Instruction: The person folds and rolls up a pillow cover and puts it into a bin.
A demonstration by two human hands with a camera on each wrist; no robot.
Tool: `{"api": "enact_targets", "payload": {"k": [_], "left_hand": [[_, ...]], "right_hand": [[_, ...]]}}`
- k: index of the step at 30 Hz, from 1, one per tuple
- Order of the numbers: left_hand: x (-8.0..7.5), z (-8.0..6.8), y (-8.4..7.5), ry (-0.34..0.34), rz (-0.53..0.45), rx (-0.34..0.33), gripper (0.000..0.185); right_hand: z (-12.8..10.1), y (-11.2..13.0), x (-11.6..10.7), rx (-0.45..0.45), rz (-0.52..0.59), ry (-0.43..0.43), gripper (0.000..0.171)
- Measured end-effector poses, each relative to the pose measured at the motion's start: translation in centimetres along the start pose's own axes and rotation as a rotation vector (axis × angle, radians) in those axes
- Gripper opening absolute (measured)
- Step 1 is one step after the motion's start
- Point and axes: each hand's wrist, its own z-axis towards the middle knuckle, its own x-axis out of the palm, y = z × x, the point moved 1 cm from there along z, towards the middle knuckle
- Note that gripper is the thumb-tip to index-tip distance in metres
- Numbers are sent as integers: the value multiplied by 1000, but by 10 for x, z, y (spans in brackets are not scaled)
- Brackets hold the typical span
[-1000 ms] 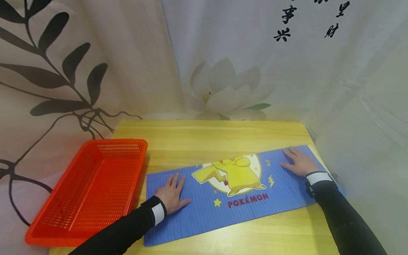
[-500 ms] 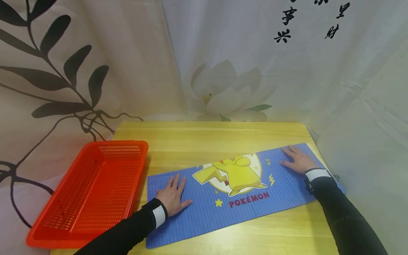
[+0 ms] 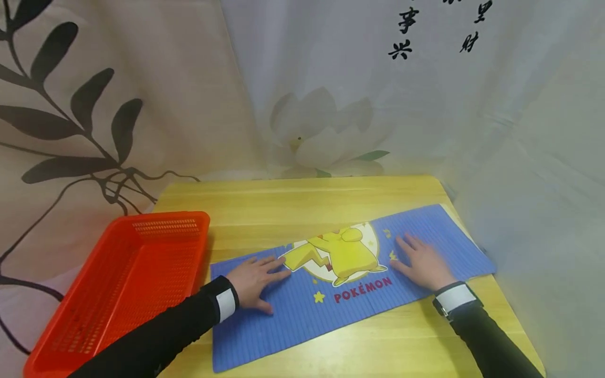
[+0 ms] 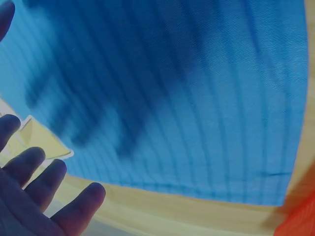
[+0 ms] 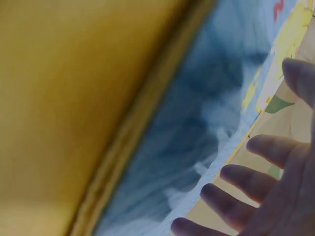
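Note:
A folded blue ribbed cloth [image 3: 293,325] lies flat and slanted across the table, with a yellow cartoon figure and red "POKÉMON" lettering. My left hand [image 3: 252,281] is over its left part, fingers spread and pointing toward the print. In the left wrist view the left fingers [image 4: 81,209] stand apart from their shadow on the cloth. To the right of the lettering hovers my right hand [image 3: 423,262], slightly blurred, its fingers loosely spread. The right wrist view shows those right fingers [image 5: 229,201] separated, with nothing between them.
At the left stands a red plastic basket [image 3: 160,273] with slotted walls, close to the cloth's left end. The wooden table [image 3: 283,199] ends in front of a printed curtain [image 3: 331,68]. Another pale curtain hangs along the right side.
My right hand has left the cloth's right end and moved left toward the lettering. The left hand has turned, its fingers now pointing right. The head view has shifted slightly.

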Motion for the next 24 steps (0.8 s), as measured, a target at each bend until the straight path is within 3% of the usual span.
{"api": "enact_targets", "payload": {"k": [5, 10, 16, 24], "left_hand": [[5, -2, 3, 83, 41, 12, 106], [15, -7, 3, 135, -31, -7, 110], [23, -11, -1, 125, -73, -50, 110], [22, -15, -20, 101, -151, -107, 108]], "right_hand": [[-11, 13, 7, 19, -7, 13, 77], [-13, 13, 9, 11, -3, 24, 75], [3, 7, 11, -21, 12, 33, 73], [34, -11, 15, -91, 31, 68, 73]]}}
